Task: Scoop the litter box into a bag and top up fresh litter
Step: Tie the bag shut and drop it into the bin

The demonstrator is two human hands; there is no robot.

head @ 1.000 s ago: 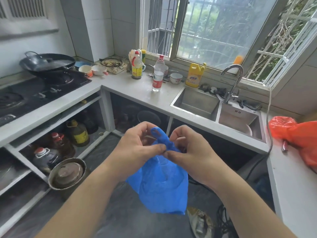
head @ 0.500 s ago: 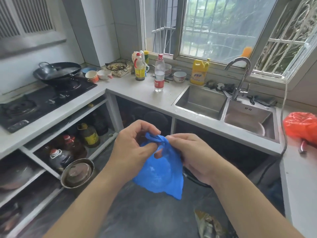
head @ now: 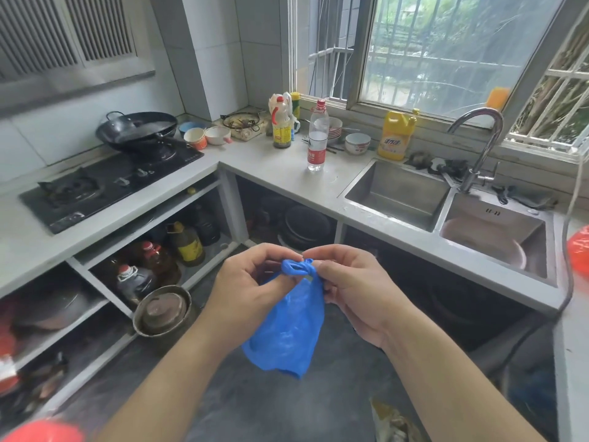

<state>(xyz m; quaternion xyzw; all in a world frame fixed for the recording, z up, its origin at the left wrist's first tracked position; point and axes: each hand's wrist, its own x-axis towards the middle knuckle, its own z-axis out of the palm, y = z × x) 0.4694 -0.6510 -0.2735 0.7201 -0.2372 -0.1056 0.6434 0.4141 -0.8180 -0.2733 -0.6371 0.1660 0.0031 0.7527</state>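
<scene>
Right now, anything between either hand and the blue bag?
Nothing. The left hand and right hand both pinch the knotted top of the blue bag, which hangs free above the floor.

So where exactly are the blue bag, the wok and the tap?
Blue bag (head: 288, 333), head view, on its hanging body below the knot.
Wok (head: 140, 130), head view, on its dark inside.
Tap (head: 483, 148), head view, on its upright curved neck.
</scene>
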